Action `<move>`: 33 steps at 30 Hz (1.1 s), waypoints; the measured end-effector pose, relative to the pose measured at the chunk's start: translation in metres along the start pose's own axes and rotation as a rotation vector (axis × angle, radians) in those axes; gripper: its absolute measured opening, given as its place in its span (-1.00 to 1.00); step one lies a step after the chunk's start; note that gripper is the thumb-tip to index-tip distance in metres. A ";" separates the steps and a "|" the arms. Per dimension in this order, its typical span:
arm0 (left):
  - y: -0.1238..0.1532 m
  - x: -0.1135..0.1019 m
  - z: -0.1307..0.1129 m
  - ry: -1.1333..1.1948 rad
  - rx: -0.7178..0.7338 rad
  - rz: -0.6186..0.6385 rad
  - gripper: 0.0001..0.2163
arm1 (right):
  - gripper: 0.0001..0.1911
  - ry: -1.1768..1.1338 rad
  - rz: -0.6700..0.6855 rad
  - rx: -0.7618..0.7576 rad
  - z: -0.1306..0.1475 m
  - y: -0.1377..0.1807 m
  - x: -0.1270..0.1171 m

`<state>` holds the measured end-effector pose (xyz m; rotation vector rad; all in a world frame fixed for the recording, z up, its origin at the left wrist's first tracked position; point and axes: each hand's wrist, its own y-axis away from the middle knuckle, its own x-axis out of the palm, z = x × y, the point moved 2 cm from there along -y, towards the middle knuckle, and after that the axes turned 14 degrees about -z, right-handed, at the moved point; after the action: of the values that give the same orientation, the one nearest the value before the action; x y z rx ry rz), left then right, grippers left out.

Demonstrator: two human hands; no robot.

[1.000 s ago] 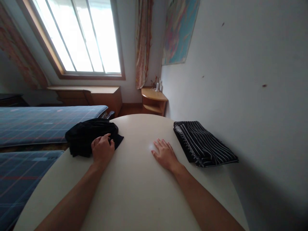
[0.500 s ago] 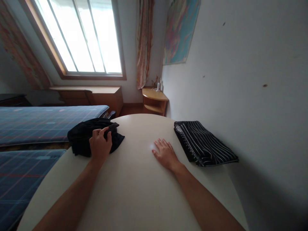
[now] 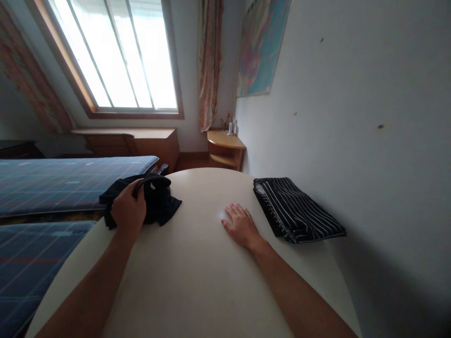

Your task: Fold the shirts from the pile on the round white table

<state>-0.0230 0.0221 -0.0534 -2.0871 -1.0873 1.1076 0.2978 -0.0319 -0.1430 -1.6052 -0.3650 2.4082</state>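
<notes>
My left hand (image 3: 129, 206) is closed around the edge of a black cap (image 3: 160, 182) with a small white mark. The cap is lifted and tilted over a crumpled piece of black cloth (image 3: 165, 209) at the left side of the white round table (image 3: 197, 272). Part of the cloth is hidden behind the hand. Palm down on the tabletop, my right hand (image 3: 241, 225) lies flat with its fingers outstretched, holding nothing. Just right of it sits a folded black cloth with white stripes (image 3: 299, 211), not touched by either hand.
Two mattresses with blue plaid covers (image 3: 70, 183) lie left of the table. A white wall (image 3: 369, 188) runs close along the right. Beyond the table stand a wooden desk (image 3: 155, 134) under the window and a corner shelf (image 3: 225, 139) holding small items.
My left hand has shifted left and turned, closing on the black cap and tilting it up from the black cloth. My right hand has stayed flat on the table.
</notes>
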 end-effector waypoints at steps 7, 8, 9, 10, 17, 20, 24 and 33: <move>0.025 -0.042 -0.082 0.297 0.326 0.162 -0.67 | -0.30 -0.469 -0.255 -0.181 0.023 0.011 -0.026; 0.032 -0.044 -0.090 0.347 0.342 0.242 -0.68 | -0.21 -0.531 -0.256 -0.225 0.027 0.014 -0.031; 0.040 -0.046 -0.097 0.400 0.361 0.327 -0.69 | -0.13 -0.569 -0.247 -0.262 0.030 0.018 -0.035; 0.048 -0.046 -0.102 0.450 0.382 0.426 -0.70 | -0.10 -0.585 -0.230 -0.287 0.033 0.020 -0.039; 0.068 -0.033 -0.100 0.376 0.488 0.872 -0.56 | -0.71 -0.677 0.007 -0.107 0.028 0.020 -0.060; 0.066 -0.024 -0.082 0.266 0.564 0.928 -0.17 | -0.57 -0.924 -0.084 0.108 0.020 0.014 -0.076; 0.070 -0.007 -0.059 0.134 0.630 0.946 -0.32 | -0.56 -1.095 -0.336 0.436 0.005 0.008 -0.087; 0.068 -0.002 -0.068 -0.115 0.577 0.794 -0.74 | -0.25 -1.019 -0.361 0.418 -0.002 0.006 -0.077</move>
<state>0.0616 -0.0211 -0.0673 -1.9878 0.1048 1.6631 0.3280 -0.0614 -0.0789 -0.0516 -0.2384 2.5589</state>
